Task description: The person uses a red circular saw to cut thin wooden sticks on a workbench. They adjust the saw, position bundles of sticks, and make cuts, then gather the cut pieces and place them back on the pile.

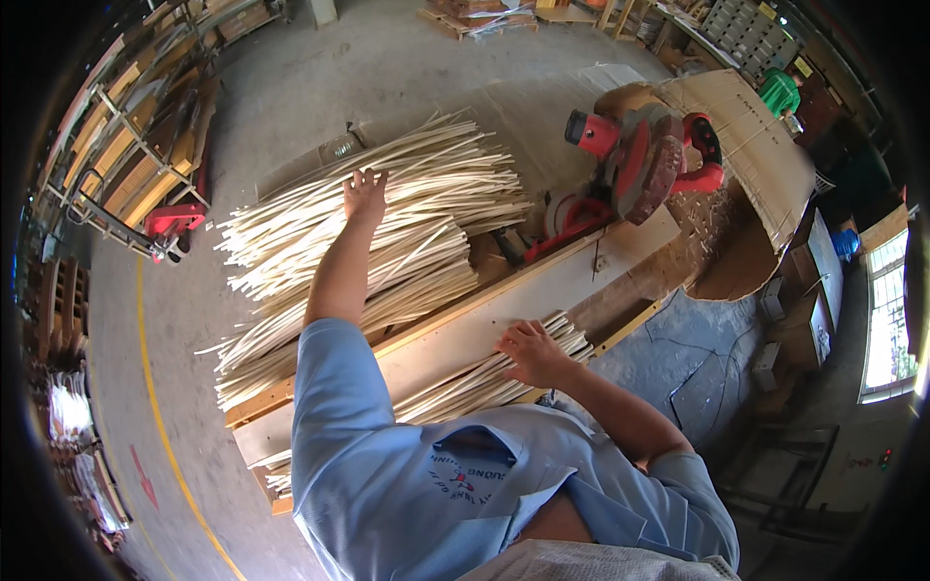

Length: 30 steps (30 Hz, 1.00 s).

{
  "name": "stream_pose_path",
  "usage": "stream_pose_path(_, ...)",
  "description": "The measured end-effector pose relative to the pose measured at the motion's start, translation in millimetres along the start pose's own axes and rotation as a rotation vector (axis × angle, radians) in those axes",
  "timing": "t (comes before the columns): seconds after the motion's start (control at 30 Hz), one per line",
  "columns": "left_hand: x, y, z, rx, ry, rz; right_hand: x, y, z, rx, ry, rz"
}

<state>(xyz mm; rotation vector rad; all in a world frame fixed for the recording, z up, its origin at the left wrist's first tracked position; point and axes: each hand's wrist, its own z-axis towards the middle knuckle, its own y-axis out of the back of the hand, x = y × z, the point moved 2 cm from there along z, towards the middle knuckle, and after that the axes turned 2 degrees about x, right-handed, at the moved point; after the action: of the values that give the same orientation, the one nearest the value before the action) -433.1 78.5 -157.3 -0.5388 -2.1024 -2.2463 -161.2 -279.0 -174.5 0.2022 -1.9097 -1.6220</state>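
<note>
A large heap of thin pale wooden sticks (441, 198) lies across the bench, with their ends fanned unevenly to the left. My left hand (365, 197), arm stretched forward, rests on top of this heap with its fingers apart. Nearer my body, a smaller bundle of the same sticks (460, 389) lies along the front edge of a long pale board (426, 358). Over the right end of that bundle lies my right hand (531, 351), fingers spread and slightly bent. Neither hand visibly grips a stick.
A red miter saw (649, 160) stands right of the heap, before a large cardboard sheet (751, 145). A red pallet jack (174, 223) and loaded rack (131, 145) stand at the left. A person in green (780, 92) is at the far right. Cables (712, 363) trail on the floor.
</note>
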Motion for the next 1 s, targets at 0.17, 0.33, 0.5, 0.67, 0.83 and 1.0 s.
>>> stream_pose_path(0.17,-4.3,25.0,-37.3,-0.122,-0.081,-0.178,-11.3,-6.3,-2.5,0.058,0.073,-0.025)
stream_pose_path(0.33,-32.5,63.3,-109.2,0.096,-0.251,-0.740,-29.2,-11.2,7.9,0.172,0.242,0.010)
stream_pose_path(0.5,-58.8,64.9,-207.6,0.232,-0.205,-0.965,-35.4,3.2,35.1,0.222,0.453,0.073)
stream_pose_path(0.67,-90.1,85.7,-279.5,0.377,-0.188,-0.934,-45.5,61.2,48.9,0.352,0.288,0.310)
stream_pose_path(0.83,-101.2,100.2,-314.3,0.447,-0.158,-0.871,-66.6,82.0,60.0,0.581,0.107,0.634)
stream_pose_path(1.0,-97.3,106.3,-302.1,0.462,-0.114,-0.783,-85.5,91.2,54.8,0.640,0.034,0.730)
